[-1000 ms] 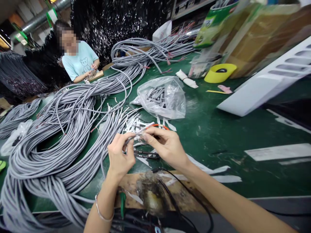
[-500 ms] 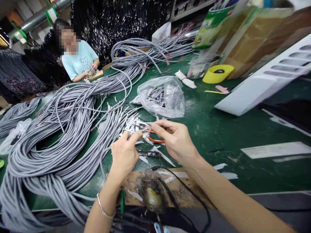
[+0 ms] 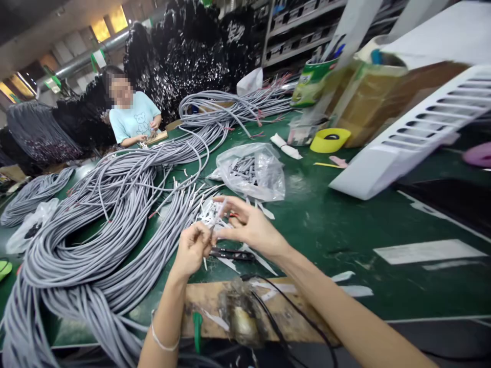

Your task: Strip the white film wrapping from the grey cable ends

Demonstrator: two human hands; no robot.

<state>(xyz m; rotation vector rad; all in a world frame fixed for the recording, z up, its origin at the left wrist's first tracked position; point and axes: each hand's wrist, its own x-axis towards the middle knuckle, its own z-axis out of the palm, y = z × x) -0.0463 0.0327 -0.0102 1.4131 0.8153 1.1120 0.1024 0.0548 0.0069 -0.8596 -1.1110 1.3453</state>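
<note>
Pinched closed, my left hand (image 3: 193, 249) grips a thin white strip (image 3: 222, 206) that stands up from its fingertips. My right hand (image 3: 251, 229) faces it with thumb and index finger spread apart. Its index fingertip is by the strip's upper end, and its thumb is near the left fingertips; exact contact is unclear. Behind both hands lies a pile of small white strips (image 3: 210, 212). Something orange-red shows between the right fingers, mostly hidden. Just below the hands rests a black-handled tool (image 3: 232, 254), its kind unclear.
Thick bundles of grey cable (image 3: 95, 240) cover the left side. Beyond my hands sits a clear bag (image 3: 264, 174) of short grey pieces. A stained wooden board (image 3: 203, 301) carries a grimy device with black cords. A white slotted panel (image 3: 368, 174) leans at right. Another person works across the table.
My right hand has opened from a pinch, its thumb and index finger now spread. The hands have drawn closer together, and the left has closed more tightly. The view has tilted upward.
</note>
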